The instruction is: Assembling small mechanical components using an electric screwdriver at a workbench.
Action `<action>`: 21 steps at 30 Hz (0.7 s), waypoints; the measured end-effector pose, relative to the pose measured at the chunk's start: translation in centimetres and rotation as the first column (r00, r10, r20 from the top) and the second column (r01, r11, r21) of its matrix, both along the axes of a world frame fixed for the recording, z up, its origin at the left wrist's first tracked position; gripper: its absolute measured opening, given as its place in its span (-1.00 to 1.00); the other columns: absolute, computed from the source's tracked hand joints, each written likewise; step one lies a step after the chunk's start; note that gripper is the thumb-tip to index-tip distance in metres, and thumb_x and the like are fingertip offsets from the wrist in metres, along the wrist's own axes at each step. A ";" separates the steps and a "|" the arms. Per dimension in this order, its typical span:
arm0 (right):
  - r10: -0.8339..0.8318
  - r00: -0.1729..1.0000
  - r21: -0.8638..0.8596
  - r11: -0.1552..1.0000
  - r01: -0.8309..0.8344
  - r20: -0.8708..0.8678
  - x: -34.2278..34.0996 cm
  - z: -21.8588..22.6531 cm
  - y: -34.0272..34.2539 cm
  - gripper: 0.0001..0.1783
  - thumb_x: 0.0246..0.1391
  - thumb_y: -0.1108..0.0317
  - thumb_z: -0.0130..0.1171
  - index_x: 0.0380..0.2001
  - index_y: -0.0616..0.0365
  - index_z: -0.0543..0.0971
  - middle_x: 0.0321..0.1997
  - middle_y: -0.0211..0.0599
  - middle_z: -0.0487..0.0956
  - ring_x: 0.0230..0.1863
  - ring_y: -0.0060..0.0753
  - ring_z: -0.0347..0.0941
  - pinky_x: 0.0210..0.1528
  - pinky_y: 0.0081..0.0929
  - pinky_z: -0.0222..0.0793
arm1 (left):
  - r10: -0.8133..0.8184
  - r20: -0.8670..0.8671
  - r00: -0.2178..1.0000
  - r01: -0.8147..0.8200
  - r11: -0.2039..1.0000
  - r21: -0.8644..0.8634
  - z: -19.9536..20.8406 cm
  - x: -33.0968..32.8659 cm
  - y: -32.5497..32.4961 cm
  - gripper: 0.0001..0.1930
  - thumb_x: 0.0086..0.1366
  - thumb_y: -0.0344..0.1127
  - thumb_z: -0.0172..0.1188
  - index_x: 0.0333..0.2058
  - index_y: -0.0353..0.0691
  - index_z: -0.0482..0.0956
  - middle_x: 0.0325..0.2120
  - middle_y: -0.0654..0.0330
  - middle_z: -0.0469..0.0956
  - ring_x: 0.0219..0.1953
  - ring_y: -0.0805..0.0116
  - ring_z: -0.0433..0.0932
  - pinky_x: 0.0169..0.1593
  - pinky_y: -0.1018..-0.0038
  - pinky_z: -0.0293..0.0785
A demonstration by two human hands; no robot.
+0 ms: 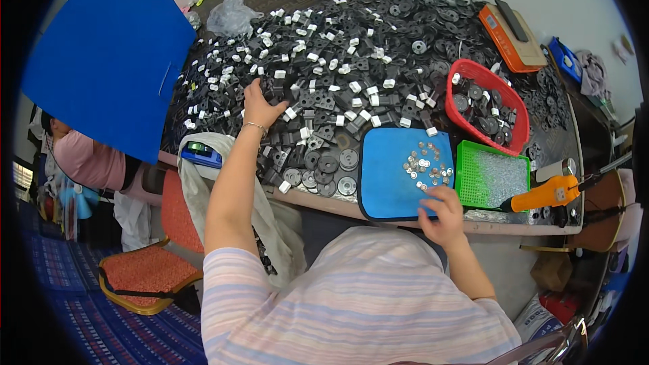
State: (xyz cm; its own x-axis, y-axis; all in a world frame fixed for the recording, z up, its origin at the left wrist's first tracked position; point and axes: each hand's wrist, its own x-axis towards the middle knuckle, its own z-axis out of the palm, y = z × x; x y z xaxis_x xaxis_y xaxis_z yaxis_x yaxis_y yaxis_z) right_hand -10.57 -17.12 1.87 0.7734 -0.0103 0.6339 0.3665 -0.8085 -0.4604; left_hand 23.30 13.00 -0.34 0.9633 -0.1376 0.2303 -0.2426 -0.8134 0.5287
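Our surface [497, 227] is heaped with black parts [328, 163]. Our left hand [263, 108] spreads over them, thumb apart; our right hand [443, 216] curls beside metal discs [424, 163] on the blue mat [387, 169], grip unclear. We'd best pinch single pieces, lifting cleanly.

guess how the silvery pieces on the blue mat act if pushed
The silvery pieces look small, so probably light. Their shiny surfaces may slide easily over the blue mat; rounded outlines suggest any tipped on edge might roll.
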 end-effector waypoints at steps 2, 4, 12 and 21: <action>0.001 0.999 -0.002 1.000 -0.001 -0.033 -0.1 -1.3 0.0 -0.72 -0.33 0.53 0.28 -0.41 0.11 0.52 -0.23 -0.23 0.50 -0.18 -0.12 0.46 -0.19 -0.27 0.40 | 0.006 -0.025 1.000 -0.004 0.999 0.047 0.2 0.4 -0.6 0.06 -0.16 -0.05 0.44 0.27 -0.01 -0.04 0.19 -0.14 0.06 0.16 -0.10 0.23 0.12 0.21 0.31; 0.002 0.995 0.013 1.000 -0.001 -0.099 -0.3 -2.2 -0.1 -0.73 -0.32 0.53 0.28 -0.42 0.12 0.53 -0.23 -0.24 0.50 -0.20 -0.13 0.46 -0.20 -0.28 0.41 | 0.015 -0.014 1.000 -0.014 0.997 0.080 0.2 0.7 -0.9 -0.03 -0.09 -0.04 0.41 0.28 0.22 0.02 0.23 -0.12 0.01 0.10 -0.13 0.33 0.07 0.20 0.36; -0.004 0.996 0.010 1.000 0.005 -0.092 0.0 -2.6 0.1 -0.80 -0.29 0.50 0.27 -0.48 0.11 0.52 -0.34 -0.32 0.53 -0.34 -0.24 0.49 -0.37 -0.37 0.43 | -0.047 0.008 0.999 0.044 0.983 0.179 0.7 1.4 -1.3 -0.44 0.00 -0.15 0.29 0.03 0.00 0.38 0.06 0.02 0.23 -0.09 -0.09 0.46 -0.09 0.18 0.44; -0.026 0.993 0.041 0.999 0.031 -0.112 -0.2 -2.5 0.1 -0.83 -0.27 0.51 0.26 -0.51 0.11 0.51 -0.37 -0.36 0.53 -0.38 -0.29 0.49 -0.41 -0.42 0.42 | -0.085 0.000 0.996 0.085 0.995 0.056 0.4 3.5 -0.2 -0.47 -0.08 -0.27 0.31 -0.06 -0.16 0.45 -0.12 0.02 0.35 -0.12 0.07 0.46 -0.02 0.32 0.41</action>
State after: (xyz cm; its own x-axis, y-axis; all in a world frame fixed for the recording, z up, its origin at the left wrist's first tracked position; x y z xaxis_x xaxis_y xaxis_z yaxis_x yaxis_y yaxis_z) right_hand -10.72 -17.06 -0.61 0.8381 -0.0587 0.5424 0.2882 -0.7965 -0.5316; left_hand 26.83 12.81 0.08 0.9472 -0.2313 0.2221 -0.3129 -0.8180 0.4827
